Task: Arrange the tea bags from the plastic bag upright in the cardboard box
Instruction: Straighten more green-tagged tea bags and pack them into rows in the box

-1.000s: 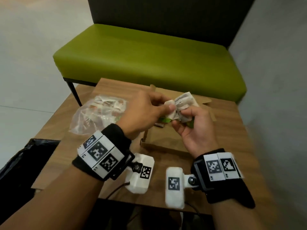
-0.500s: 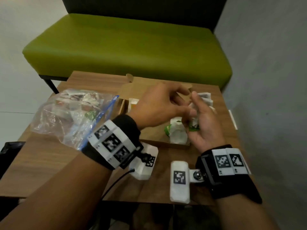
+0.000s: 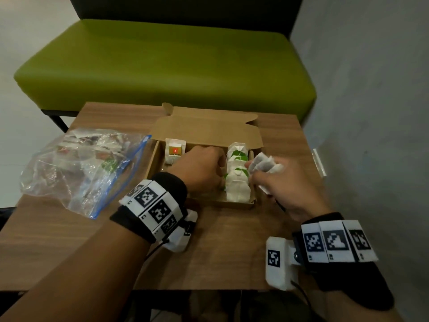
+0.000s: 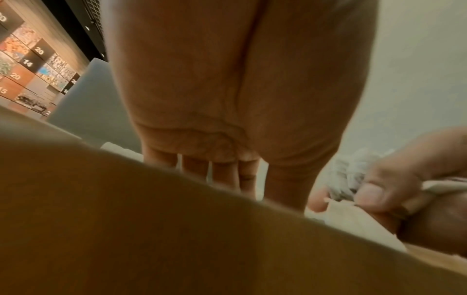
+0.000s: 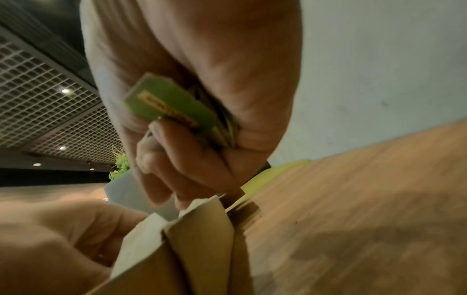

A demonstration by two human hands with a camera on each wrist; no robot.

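An open cardboard box [image 3: 209,202] sits mid-table with its lid folded back. A row of white tea bags with green tags [image 3: 238,182] stands upright at its right end, and one orange-labelled tea bag [image 3: 175,151] stands at the left end. My left hand [image 3: 204,166] reaches into the box, its fingers [image 4: 225,173] straight down against the left side of the row. My right hand [image 3: 278,184] grips a bunch of tea bags [image 3: 264,165] over the box's right rim; a green tag [image 5: 171,105] shows in its palm. The clear plastic bag [image 3: 79,168] of tea bags lies left of the box.
The small wooden table [image 3: 220,252] ends close on all sides. A green bench [image 3: 162,66] stands behind it and a grey wall [image 3: 371,112] runs along the right. A small white object [image 3: 319,161] lies at the table's right edge.
Both hands came down from above the box. The left hand let go of the bunch and went into the box beside the row; the right hand keeps the bunch at the right rim.
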